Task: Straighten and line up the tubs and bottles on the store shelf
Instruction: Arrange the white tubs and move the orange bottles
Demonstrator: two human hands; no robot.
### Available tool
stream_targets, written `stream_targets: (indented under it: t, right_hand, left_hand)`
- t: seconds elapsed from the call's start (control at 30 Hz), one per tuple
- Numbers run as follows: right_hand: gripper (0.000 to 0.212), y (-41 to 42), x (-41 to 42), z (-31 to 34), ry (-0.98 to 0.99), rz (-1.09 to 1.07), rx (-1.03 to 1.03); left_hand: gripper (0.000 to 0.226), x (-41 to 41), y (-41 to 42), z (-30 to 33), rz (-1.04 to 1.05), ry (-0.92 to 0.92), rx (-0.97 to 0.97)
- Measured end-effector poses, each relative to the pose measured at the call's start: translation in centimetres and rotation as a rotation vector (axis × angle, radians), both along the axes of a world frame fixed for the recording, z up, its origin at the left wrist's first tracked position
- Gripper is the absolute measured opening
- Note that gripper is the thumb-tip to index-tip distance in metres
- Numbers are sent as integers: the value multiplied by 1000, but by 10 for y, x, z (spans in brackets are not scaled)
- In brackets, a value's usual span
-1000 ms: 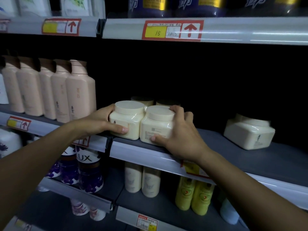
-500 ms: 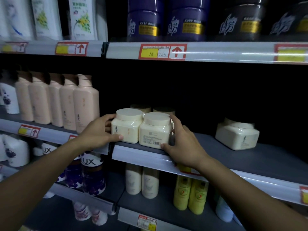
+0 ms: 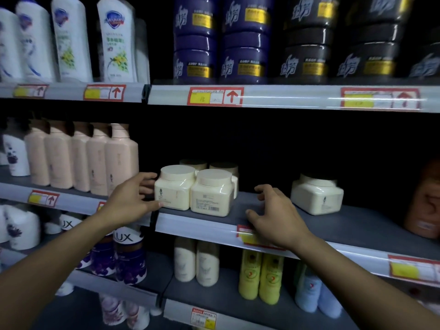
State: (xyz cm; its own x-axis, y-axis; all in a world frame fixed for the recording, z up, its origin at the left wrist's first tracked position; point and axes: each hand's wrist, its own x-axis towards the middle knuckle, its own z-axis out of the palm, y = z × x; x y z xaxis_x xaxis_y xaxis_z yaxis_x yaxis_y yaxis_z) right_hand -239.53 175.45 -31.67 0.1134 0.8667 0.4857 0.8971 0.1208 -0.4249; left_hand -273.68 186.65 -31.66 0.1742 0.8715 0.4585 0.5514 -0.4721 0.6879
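Two cream tubs stand side by side at the front of the middle shelf: the left tub and the right tub. Two more tubs sit behind them in shadow. A lone cream tub stands apart to the right. My left hand touches the left tub's side, thumb at its lower front corner. My right hand hovers over the bare shelf to the right of the pair, fingers loosely spread, holding nothing.
Pink bottles line the shelf to the left. Purple and black tubs are stacked on the shelf above, white bottles to their left. Yellow bottles and Lux bottles fill the shelf below. A brown pack sits far right.
My right hand has let go of the right tub and moved right, off the pair. My left hand stays at the left tub. The view has tilted upward.
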Motion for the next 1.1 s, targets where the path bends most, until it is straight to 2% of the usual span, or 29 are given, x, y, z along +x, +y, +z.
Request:
stream_targets:
  t: [0.2,0.73,1.1]
  right_hand:
    - [60,-24,40,6,36,-103,26]
    - [59,-77,119,0,84,-269,13]
    - [60,-83,154,-5,94,-292,14]
  left_hand:
    - [68,12,-9,7,23,38,135]
    - [67,121,-46,23,-103,99,269]
    - [61,216,-56,11,-195,176,309]
